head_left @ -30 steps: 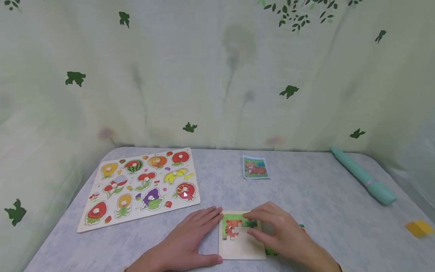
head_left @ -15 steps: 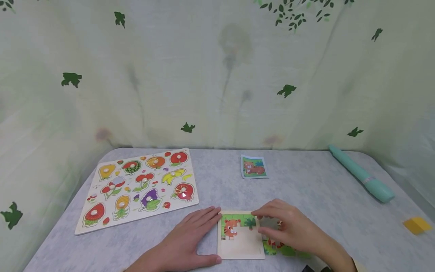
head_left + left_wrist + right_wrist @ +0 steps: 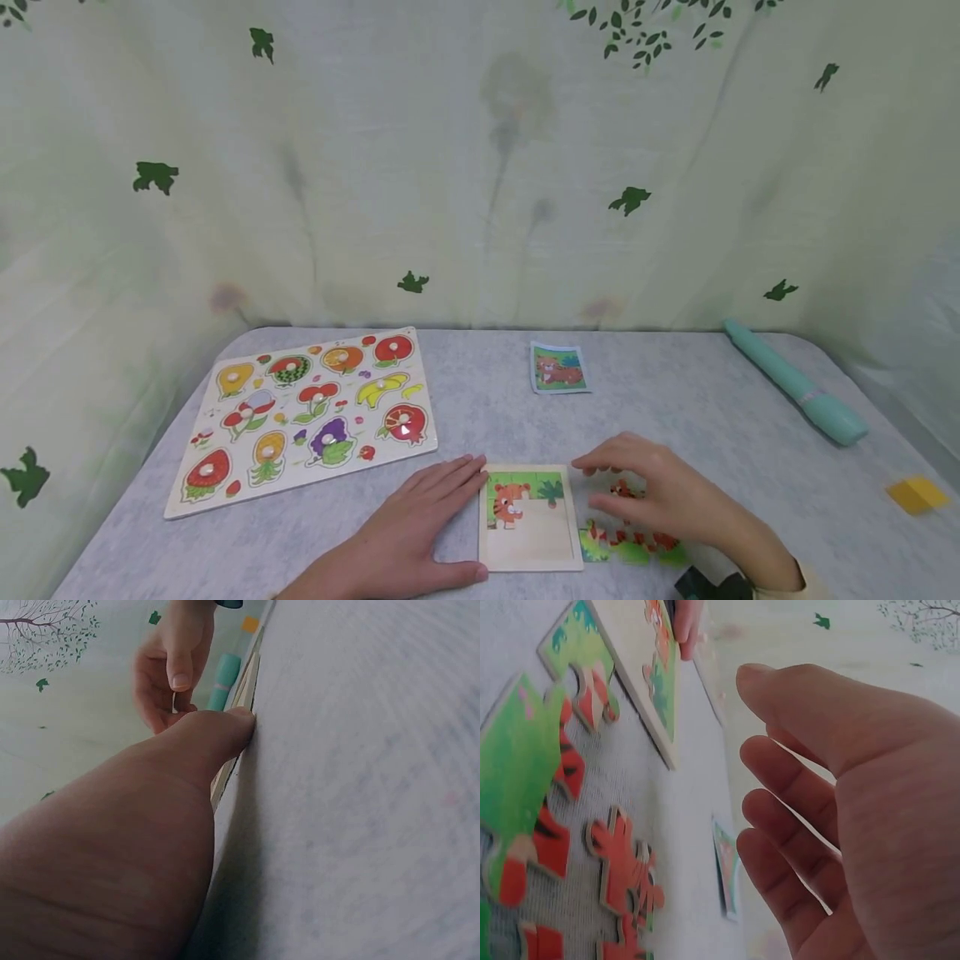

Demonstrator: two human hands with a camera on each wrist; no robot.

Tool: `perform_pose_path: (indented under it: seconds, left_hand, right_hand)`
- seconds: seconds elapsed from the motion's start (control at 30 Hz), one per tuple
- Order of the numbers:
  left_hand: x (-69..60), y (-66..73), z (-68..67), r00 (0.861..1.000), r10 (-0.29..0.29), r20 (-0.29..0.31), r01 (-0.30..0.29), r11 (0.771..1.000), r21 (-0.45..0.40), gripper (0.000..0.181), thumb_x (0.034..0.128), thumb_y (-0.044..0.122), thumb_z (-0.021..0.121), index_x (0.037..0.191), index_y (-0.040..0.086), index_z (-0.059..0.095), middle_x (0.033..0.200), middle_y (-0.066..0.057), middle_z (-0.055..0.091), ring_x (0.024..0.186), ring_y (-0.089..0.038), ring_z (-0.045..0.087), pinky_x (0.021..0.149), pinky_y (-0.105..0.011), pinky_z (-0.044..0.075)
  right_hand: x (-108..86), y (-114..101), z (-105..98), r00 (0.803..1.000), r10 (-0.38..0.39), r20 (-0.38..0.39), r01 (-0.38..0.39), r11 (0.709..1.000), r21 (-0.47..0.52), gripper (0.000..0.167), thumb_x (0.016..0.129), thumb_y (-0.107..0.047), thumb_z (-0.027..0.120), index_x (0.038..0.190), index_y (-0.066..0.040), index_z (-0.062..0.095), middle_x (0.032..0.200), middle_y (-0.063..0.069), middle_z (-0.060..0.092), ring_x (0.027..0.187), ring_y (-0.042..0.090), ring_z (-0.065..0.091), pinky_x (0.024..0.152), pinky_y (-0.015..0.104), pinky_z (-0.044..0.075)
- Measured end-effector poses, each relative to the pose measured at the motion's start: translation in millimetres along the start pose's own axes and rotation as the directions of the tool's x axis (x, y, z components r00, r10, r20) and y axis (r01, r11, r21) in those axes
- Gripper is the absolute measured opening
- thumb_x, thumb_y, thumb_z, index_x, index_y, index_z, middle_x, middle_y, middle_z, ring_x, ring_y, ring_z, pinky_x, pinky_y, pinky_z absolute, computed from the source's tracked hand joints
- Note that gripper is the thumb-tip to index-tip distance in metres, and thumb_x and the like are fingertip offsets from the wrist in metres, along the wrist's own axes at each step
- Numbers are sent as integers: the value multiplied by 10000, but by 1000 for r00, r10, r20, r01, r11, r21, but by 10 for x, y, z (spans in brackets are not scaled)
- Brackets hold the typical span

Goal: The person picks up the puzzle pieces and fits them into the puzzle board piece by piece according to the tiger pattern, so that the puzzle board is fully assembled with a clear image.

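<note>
A small square puzzle board (image 3: 531, 550) lies near the table's front, its upper part filled with a tiger's head, green background and a dark green plant. My left hand (image 3: 420, 529) rests flat along the board's left edge, fingers straight, thumb at the lower left corner. To the right of the board, my right hand (image 3: 660, 492) hovers with loosely bent fingers and nothing between them. Below it lie several loose jigsaw pieces (image 3: 521, 754), green with red and black stripes; the hand hides some of them in the head view.
A fruit peg puzzle (image 3: 315, 417) lies at the left. A small tiger picture card (image 3: 558, 369) is behind the board. At the right are a rolled teal tube (image 3: 798, 383) and a yellow block (image 3: 917, 495). A printed curtain (image 3: 450, 167) hangs behind the table.
My right hand has moved right, off the board's upper right part, uncovering the plant there and more loose pieces. The left hand has stayed on the board's edge.
</note>
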State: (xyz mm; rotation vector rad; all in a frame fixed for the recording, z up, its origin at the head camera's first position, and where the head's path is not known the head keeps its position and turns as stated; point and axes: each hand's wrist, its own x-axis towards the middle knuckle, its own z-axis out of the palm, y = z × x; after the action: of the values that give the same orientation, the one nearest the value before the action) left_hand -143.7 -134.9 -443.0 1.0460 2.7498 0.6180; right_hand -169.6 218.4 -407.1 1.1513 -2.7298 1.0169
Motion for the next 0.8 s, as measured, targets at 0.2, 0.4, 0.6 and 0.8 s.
perform_pose_path:
  seconds: [0.2, 0.4, 0.6, 0.8]
  left_hand:
    - [20, -1, -7, 1000, 2, 2, -2, 1000, -2, 946, 887, 820, 505, 1620, 243, 353, 1693, 116, 273, 1545, -163, 293, 1211, -536, 331]
    - [33, -41, 12, 1000, -15, 17, 16, 1000, -17, 952, 875, 830, 512, 1620, 261, 349, 1688, 144, 265, 1553, -162, 277, 1221, -541, 316]
    - [16, -36, 10, 1000, -11, -1, 11, 1000, -28, 948, 871, 812, 549, 1616, 256, 361, 1691, 130, 266, 1552, -169, 284, 1218, -543, 317]
    - [16, -20, -18, 1000, -20, -6, 19, 999, -39, 950, 864, 803, 575, 1612, 254, 371, 1693, 119, 270, 1547, -175, 295, 1216, -552, 315]
  right_hand:
    - [-49, 107, -53, 1000, 10, 24, -11, 999, 44, 336, 958, -338, 744, 1262, -195, 717, 1097, -88, 706, 885, 75, 603, 722, 248, 559]
    - [-107, 265, -39, 998, 51, 45, -55, 994, 91, 339, 957, -316, 754, 1273, -201, 707, 1032, -111, 674, 830, 59, 563, 688, 224, 515]
    - [-217, 429, 48, 991, 132, -1, -132, 987, 96, 368, 923, -353, 790, 1268, -262, 698, 1066, -149, 666, 865, 48, 565, 725, 213, 511]
    - [-242, 483, 97, 985, 171, -11, -169, 982, 81, 383, 918, -408, 786, 1273, -300, 690, 1116, -176, 660, 910, 35, 567, 781, 219, 514]
